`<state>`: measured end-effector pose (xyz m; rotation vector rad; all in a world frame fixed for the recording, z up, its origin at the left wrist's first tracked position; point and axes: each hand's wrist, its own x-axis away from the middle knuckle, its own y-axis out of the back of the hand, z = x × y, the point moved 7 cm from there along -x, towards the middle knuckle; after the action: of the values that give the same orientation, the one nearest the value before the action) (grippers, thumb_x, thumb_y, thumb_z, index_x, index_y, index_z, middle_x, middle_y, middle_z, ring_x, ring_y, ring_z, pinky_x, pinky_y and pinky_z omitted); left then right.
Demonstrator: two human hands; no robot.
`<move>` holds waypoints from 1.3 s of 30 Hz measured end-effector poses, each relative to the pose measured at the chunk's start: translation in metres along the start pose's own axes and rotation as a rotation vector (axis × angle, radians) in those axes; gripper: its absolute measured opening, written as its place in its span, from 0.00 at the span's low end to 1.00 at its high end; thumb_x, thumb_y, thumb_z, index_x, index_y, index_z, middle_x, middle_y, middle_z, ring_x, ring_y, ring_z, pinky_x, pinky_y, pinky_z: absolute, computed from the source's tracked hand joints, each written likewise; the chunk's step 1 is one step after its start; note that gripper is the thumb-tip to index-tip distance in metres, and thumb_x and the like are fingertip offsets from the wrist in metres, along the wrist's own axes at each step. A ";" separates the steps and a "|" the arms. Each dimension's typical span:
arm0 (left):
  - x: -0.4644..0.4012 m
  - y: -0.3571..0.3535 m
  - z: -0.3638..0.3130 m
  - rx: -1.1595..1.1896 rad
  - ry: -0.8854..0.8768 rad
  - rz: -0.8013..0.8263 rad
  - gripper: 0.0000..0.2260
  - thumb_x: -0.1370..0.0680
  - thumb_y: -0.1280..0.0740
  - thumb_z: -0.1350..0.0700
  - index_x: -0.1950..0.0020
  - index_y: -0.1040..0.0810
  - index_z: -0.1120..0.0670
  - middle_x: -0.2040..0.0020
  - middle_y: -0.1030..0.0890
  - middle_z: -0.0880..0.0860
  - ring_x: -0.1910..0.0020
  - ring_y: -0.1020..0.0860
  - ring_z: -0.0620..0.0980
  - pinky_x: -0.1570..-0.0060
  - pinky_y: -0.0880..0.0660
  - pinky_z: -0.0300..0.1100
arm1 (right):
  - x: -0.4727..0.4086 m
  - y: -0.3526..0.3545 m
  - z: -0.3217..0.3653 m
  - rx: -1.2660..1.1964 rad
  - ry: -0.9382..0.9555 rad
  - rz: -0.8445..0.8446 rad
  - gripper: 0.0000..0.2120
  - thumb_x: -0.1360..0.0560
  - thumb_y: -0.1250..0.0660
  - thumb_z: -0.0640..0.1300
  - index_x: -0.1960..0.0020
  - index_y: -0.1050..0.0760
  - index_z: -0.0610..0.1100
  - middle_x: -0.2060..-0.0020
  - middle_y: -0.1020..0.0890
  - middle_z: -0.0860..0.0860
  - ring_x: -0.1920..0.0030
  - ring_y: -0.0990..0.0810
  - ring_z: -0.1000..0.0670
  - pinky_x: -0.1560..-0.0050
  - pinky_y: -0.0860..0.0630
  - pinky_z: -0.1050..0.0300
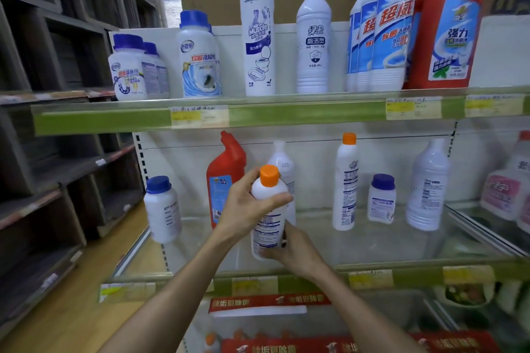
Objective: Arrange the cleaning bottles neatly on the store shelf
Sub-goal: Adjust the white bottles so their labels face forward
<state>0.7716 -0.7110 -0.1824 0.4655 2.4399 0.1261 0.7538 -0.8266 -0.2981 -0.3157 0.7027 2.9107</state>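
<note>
Both hands hold a white bottle with an orange cap (268,218) in front of the middle shelf (372,269). My left hand (246,206) grips its shoulder just under the cap. My right hand (292,249) grips its lower part from behind and below. The bottle's back label faces me. On the middle shelf stand a red bottle (225,178), a white bottle (282,163) partly hidden by the held one, another orange-capped bottle (345,183), two blue-capped jars (162,209) (381,199) and a white bottle (427,186).
The top shelf (258,114) carries blue-capped jars (132,69), a tall orange-capped bottle (258,28), a white bottle (314,37), blue-and-white bottles (384,28) and a red bottle (447,26). Pink-labelled bottles (504,189) stand at the right. Dark shelving (57,66) lines the left.
</note>
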 end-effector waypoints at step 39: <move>-0.149 0.129 -0.301 0.328 0.150 -0.355 0.19 0.29 0.25 0.39 0.58 0.28 0.52 0.66 0.26 0.51 0.66 0.24 0.52 0.59 0.22 0.50 | 0.014 0.085 0.340 -0.655 0.183 0.119 0.24 0.34 0.21 0.57 0.43 0.20 0.46 0.53 0.15 0.45 0.57 0.16 0.47 0.57 0.17 0.47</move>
<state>0.7341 -0.6364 0.1676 0.1577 2.6579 -0.4074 0.6671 -0.7437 0.0311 -0.6232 -0.2543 3.1697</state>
